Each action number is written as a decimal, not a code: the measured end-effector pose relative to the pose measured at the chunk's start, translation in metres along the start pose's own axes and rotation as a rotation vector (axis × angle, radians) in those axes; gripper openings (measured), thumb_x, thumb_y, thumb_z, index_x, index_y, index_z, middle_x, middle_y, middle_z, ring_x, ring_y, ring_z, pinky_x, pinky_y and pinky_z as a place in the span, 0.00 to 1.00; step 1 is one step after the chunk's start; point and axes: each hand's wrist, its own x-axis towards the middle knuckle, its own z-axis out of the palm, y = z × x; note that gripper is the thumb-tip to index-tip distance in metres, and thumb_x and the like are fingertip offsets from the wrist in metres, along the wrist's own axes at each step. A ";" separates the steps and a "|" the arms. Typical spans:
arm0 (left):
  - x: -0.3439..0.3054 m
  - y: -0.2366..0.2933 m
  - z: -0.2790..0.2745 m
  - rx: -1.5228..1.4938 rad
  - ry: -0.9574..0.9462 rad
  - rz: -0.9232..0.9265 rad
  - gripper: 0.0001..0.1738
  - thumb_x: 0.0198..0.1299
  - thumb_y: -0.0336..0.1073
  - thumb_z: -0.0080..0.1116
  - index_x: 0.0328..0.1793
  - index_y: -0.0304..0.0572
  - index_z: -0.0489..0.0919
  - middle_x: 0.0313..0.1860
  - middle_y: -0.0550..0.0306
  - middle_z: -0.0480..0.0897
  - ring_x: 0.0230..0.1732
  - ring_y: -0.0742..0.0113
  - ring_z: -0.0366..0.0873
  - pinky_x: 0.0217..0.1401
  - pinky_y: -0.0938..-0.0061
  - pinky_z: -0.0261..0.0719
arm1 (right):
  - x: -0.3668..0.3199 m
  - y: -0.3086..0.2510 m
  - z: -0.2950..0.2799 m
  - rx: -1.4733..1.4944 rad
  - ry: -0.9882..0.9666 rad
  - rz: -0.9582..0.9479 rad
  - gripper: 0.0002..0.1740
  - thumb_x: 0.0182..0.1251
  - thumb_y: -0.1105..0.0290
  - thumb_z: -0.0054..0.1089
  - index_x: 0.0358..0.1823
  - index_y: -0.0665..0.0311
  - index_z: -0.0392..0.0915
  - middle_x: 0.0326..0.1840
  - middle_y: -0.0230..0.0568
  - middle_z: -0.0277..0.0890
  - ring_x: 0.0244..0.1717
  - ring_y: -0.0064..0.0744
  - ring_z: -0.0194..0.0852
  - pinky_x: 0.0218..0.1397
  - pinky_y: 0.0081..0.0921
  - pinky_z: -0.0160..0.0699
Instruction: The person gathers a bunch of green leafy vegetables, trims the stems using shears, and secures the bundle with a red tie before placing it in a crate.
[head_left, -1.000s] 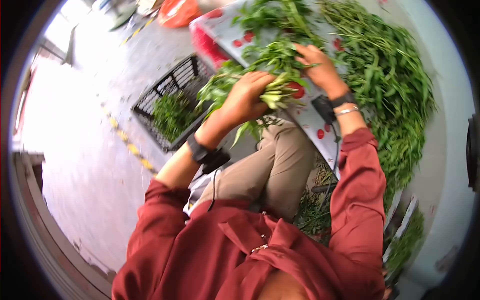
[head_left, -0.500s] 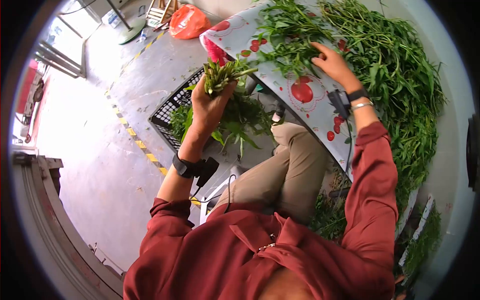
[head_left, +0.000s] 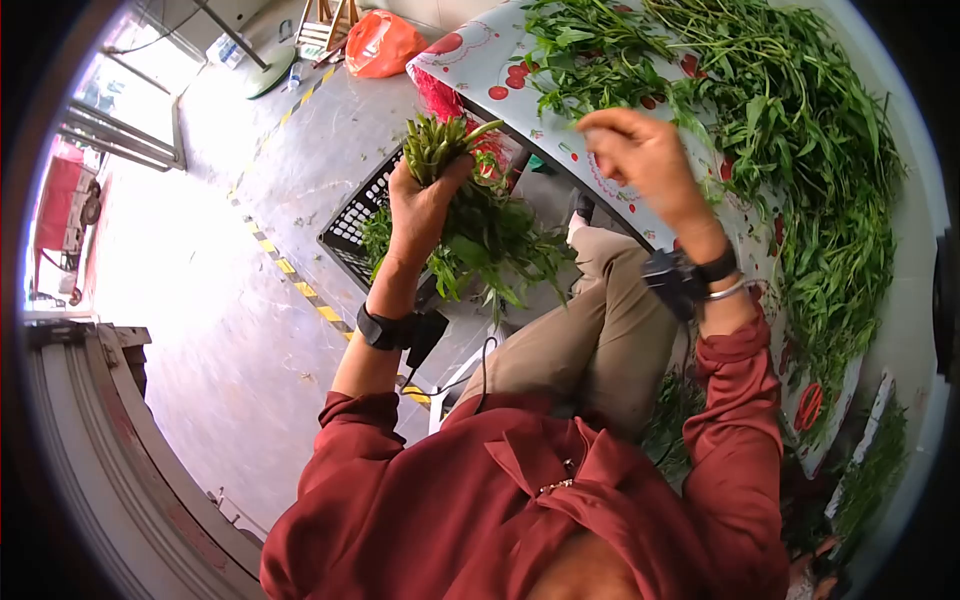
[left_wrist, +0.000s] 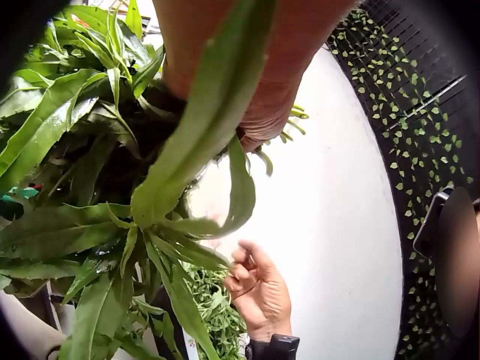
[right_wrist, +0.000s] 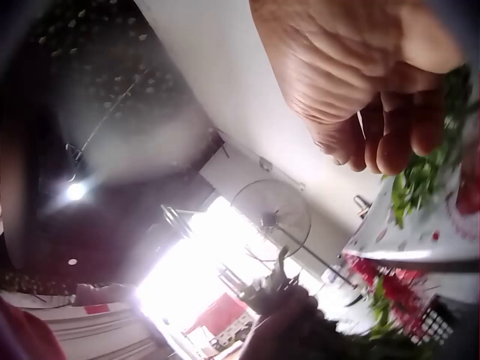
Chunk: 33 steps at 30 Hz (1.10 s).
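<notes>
One bunch of greens (head_left: 490, 240) looks gathered, gripped in the left hand (head_left: 416, 215) above the crate (head_left: 347, 226), the right hand (head_left: 655, 165) loosely curled, seemingly empty, and plenty lies ungathered along the table's (head_left: 488, 52) right edge.

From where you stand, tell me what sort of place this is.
Probably a workroom for sorting greens: leafy stems heaped on a table, a black crate beside it, and striped tape on the floor.
</notes>
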 end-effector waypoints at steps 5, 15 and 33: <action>-0.007 0.003 0.008 -0.051 -0.049 -0.055 0.10 0.54 0.28 0.61 0.42 0.35 0.78 0.32 0.65 0.80 0.32 0.79 0.74 0.36 0.82 0.73 | 0.002 0.005 0.053 0.071 -0.089 -0.012 0.10 0.59 0.69 0.59 0.38 0.69 0.79 0.25 0.29 0.76 0.23 0.13 0.67 0.27 0.14 0.69; -0.012 -0.001 0.003 0.016 -0.099 -0.077 0.12 0.55 0.27 0.61 0.46 0.35 0.77 0.37 0.64 0.81 0.36 0.79 0.75 0.41 0.82 0.74 | 0.000 0.024 0.076 0.253 0.067 -0.174 0.09 0.59 0.71 0.61 0.38 0.69 0.77 0.27 0.29 0.74 0.27 0.15 0.68 0.31 0.15 0.69; -0.015 -0.005 0.012 0.204 -0.247 -0.074 0.14 0.53 0.30 0.61 0.46 0.34 0.76 0.36 0.63 0.81 0.37 0.79 0.74 0.42 0.81 0.74 | -0.002 0.011 0.065 -0.108 0.066 -0.262 0.07 0.52 0.73 0.59 0.29 0.70 0.76 0.23 0.47 0.74 0.24 0.39 0.73 0.30 0.29 0.70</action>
